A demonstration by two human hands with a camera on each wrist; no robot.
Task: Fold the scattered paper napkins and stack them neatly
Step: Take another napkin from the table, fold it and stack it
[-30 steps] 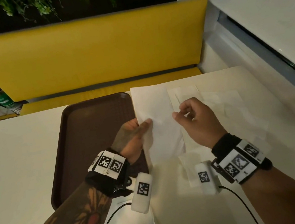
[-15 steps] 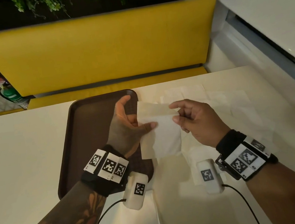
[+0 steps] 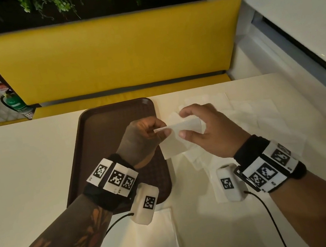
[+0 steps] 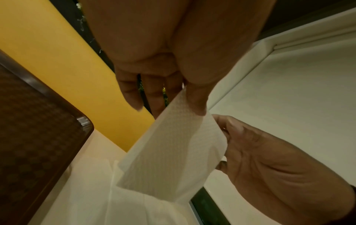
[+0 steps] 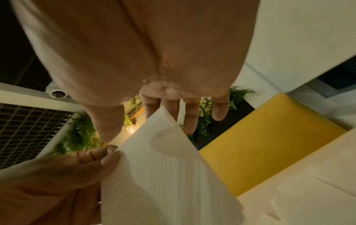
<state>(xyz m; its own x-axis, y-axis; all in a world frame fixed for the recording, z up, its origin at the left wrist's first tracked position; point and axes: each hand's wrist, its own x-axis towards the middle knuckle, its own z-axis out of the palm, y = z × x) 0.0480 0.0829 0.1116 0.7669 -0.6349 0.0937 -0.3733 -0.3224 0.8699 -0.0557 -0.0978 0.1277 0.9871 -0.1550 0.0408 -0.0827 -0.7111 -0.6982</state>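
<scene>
White napkin (image 3: 177, 140) between both hands

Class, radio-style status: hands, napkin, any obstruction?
Left hand and right hand both pinching one napkin, held above the table. Loose napkins lie beyond. Nothing in the way.

A second ago I held the napkin (image 3: 177, 140) open and long, reaching toward the far edge of the bench (image 3: 30, 158). I have since doubled it over; it now hangs short between my left hand (image 3: 145, 135) and right hand (image 3: 210, 132), lifted higher, both pinching its folded top edge.
</scene>
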